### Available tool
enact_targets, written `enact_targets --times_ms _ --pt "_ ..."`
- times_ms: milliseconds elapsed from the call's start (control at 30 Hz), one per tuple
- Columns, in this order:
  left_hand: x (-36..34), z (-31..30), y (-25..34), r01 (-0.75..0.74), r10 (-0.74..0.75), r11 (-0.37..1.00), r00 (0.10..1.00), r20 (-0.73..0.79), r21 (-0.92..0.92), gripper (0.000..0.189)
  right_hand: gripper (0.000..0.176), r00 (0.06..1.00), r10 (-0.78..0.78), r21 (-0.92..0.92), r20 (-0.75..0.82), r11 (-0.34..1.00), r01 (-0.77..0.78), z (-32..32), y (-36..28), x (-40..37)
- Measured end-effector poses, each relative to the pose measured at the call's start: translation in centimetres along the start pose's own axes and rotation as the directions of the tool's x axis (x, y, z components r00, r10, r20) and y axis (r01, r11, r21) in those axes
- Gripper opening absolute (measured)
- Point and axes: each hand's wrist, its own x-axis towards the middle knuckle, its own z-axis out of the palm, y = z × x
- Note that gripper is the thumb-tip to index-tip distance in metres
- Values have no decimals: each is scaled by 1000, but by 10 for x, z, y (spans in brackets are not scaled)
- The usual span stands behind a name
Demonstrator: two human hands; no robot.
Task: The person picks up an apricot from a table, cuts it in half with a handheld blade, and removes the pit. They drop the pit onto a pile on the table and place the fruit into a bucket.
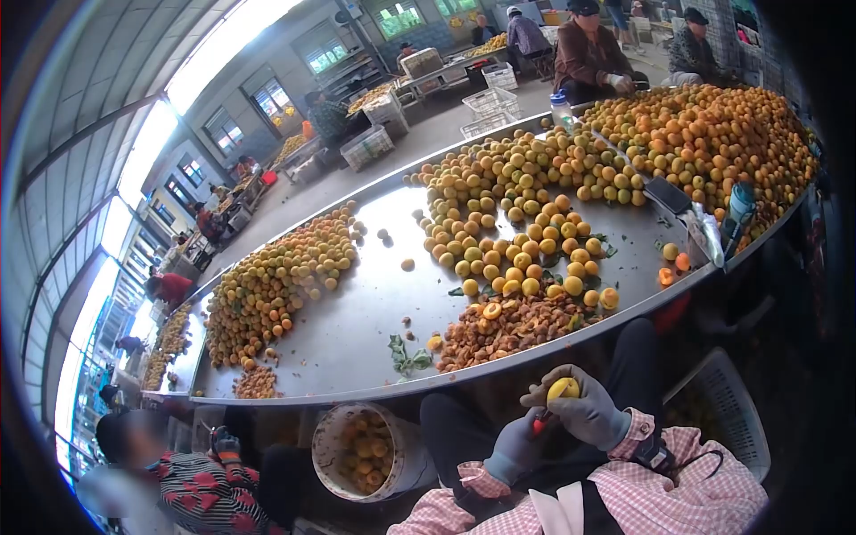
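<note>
Both my hands wear grey gloves and meet above my lap, just below the metal table's edge. My right hand point(588, 412) has its fingers wrapped round a yellow fruit point(563, 389). Just beside it, my left hand point(522, 443) is closed on a small tool with a red handle point(539, 426); its blade is hidden at the fruit. On the metal table point(357, 316) in front lie a heap of brown pits point(508, 332) and loose orange-yellow fruits point(526, 254).
A white bucket point(357, 450) with fruit stands left of my knees, a pale crate point(727, 410) at the right. A co-worker in a patterned top point(209, 490) sits at the left. A phone point(667, 194) and bottles lie or stand on the table.
</note>
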Motion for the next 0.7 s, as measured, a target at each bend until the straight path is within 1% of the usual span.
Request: enact_targets --times_ms 33,67,133,167,200,233,267,300,333,367,400,433,500,533,567,600,633,700 --pt "1 0 2 -57 57 998 998 -18 6 28 38 997 71 228 16 971 -73 1 0 -1" --pt "-2 0 -4 -57 57 998 998 -17 8 28 38 997 70 229 17 971 -72 0 2 -1" --pt "-4 1 -19 170 -146 959 982 117 -228 27 34 999 2 57 46 998 -5 -5 7 0" --pt "-6 1 -21 168 -144 959 983 118 -228 27 34 999 -1 56 45 998 -2 -4 7 -1" --pt "-6 2 -22 188 -163 948 980 118 -258 28 33 994 -83 -131 72 987 92 -3 7 -3" --pt "-6 2 -18 209 -180 935 976 123 -287 28 33 981 -159 -311 108 932 186 -1 8 -5" --pt "-7 2 -14 206 -172 936 975 140 -285 28 32 987 -141 -175 79 973 153 0 10 -7" --pt "-7 2 -8 104 -97 979 994 48 -177 27 32 985 -161 -178 62 969 170 0 10 -5" --pt "-6 3 -2 1 -2 998 1000 -27 -64 27 34 996 -59 32 71 998 57 -3 11 -3" --pt "-9 4 -1 -20 22 997 1000 22 -78 27 35 996 22 241 91 969 -44 -7 10 -4" --pt "-10 4 -3 -1 2 993 1000 5 -122 24 35 997 66 268 32 961 -72 -9 9 -5" --pt "-7 5 -4 13 -14 985 1000 -5 -169 22 35 999 39 244 -19 969 -33 -7 9 -6" --pt "-6 5 9 187 -210 886 978 -8 -425 18 35 986 76 137 -148 989 -56 -9 12 -5" --pt "-7 1 16 258 -281 850 960 19 -459 15 35 981 42 133 -187 991 -17 -20 16 -3" --pt "-7 -6 25 331 -358 809 933 39 -485 14 38 983 -58 221 -174 971 97 -31 20 2" --pt "-3 -14 32 311 -342 832 939 16 -460 3 41 975 -152 311 -160 930 196 -41 25 4" --pt "-2 -17 35 304 -349 831 937 -12 -466 3 41 971 -160 316 -177 925 210 -46 22 3" --pt "2 -24 49 267 -320 871 946 -62 -412 4 49 997 -74 399 -3 914 69 -56 4 -3"
